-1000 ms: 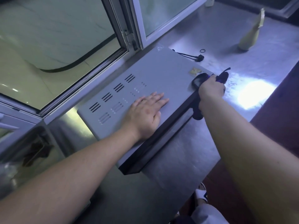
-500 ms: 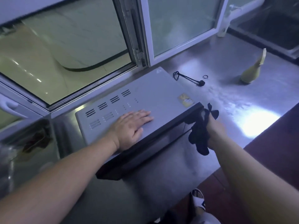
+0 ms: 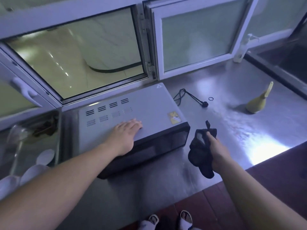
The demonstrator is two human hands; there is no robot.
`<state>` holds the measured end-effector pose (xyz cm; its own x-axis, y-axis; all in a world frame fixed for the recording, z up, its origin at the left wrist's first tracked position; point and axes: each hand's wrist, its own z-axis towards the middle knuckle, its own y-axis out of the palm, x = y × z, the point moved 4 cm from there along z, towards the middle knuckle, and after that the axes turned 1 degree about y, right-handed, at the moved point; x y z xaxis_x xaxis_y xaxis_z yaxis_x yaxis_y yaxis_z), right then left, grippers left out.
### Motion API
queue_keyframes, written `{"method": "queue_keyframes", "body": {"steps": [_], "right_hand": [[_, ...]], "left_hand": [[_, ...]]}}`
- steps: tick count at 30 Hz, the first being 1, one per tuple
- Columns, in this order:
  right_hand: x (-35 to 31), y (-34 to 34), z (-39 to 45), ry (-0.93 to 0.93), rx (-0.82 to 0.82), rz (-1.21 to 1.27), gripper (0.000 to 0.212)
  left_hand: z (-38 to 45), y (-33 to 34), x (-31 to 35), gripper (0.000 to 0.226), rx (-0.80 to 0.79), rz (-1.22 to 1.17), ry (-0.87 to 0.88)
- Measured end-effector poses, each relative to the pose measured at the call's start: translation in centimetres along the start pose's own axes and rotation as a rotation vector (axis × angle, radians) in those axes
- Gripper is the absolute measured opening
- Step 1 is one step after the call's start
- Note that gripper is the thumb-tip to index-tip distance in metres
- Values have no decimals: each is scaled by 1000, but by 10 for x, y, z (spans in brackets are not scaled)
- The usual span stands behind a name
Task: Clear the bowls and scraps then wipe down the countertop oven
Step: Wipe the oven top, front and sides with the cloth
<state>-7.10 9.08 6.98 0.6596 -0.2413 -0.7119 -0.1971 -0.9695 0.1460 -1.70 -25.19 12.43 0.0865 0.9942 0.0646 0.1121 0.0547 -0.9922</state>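
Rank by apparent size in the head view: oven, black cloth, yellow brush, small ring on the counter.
1. oven, by far the largest
2. black cloth, though it is nearer the camera
3. yellow brush, farther back
4. small ring, the smallest

Single head-worn wide-angle view, steeply down and forward from close above the steel counter (image 3: 232, 130), toward windows (image 3: 196, 35).

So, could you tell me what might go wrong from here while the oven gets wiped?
1. The oven has its front close to the counter edge; the left hand pressing on top could nudge it further out.
2. The cord lies loose beside the oven, so a sweep of the cloth in the right hand might snag it.
3. The small ring could be swept off.
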Motion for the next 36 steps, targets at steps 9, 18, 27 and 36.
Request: {"method": "queue_keyframes", "body": {"steps": [9, 18, 27, 36], "right_hand": [[-19, 23, -6, -12, -59, -28, 31], [-26, 21, 7, 21, -72, -43, 34], [-60, 25, 41, -50, -159, -238, 36], [-56, 38, 54, -168, -293, -460, 34]], "left_hand": [[17, -5, 28, 39, 92, -14, -171], [49, -5, 55, 41, 140, -138, -185], [95, -10, 81, 43, 170, -225, -270], [130, -2, 84, 46, 204, -204, -456]]}}
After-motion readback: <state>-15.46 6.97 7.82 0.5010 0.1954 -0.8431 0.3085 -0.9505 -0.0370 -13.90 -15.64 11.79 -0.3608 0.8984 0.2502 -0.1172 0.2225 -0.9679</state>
